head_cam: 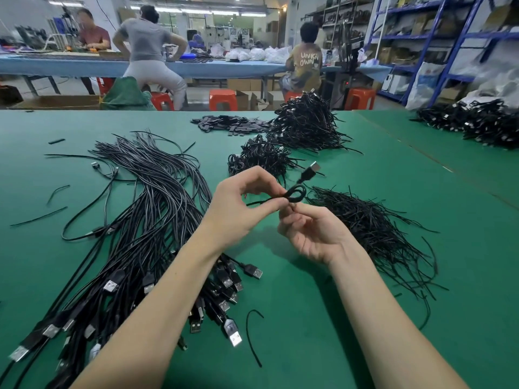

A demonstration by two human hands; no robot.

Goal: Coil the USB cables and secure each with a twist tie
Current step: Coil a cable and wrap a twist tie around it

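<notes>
**Two hands hold one small coiled cable**

The left hand and the right hand meet in the air above the green counter. Between them is a coiled USB cable. The left hand pinches it with thumb and finger, and the other fingers are bent. The right hand is palm up with curled fingers, and its fingertips pinch the cable just under the little loop. The coil lies long from left to right. Its plug sticks up and away to the right, with the silver end pointing far from the person. A thin black tail pokes out to the left by the left thumb.

On the left of the counter lies a big bunch of loose USB cables, with plugs near the person. On the right lies a heap of black twist ties. Farther back sit piles of finished coils. One stray tie lies between the arms.
</notes>
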